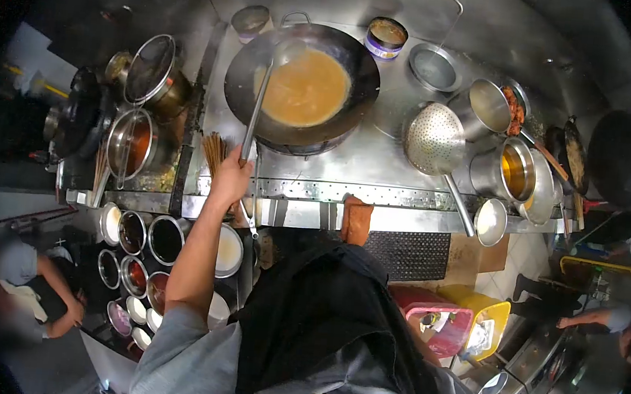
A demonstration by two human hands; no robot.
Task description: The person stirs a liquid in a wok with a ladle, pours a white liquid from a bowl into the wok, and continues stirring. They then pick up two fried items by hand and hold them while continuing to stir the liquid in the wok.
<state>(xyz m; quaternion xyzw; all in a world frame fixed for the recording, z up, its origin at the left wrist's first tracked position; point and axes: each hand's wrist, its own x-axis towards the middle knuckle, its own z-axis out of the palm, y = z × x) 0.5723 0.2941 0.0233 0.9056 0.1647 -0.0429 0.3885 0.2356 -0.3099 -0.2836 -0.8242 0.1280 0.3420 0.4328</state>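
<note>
A long-handled metal ladle [261, 98] leans in the wok [367, 66], its bowl at the wok's far left side, by the edge of a cloudy orange-brown liquid [306, 91]. The left hand [234, 179] grips the near end of the handle, just outside the wok's near left side, fingers curled closed around it; how tightly they press together cannot be told. The right hand is out of sight, so its fingers cannot be told.

A bundled bamboo brush [214, 151] lies to the near left of the wok, close to the left hand. Beyond the wok's far right rim stands an open can with a purple label [386, 44]; farther right is a round metal bowl [436, 66]. A large perforated strainer [435, 138] lies right of the wok, apart from it, its handle pointing toward the near counter edge. Nearer than the wok, a brown cloth [358, 222] hangs over that edge. Well to the wok's near right stand a pink bin [441, 310] and a yellow bin [499, 309], side by side.
</note>
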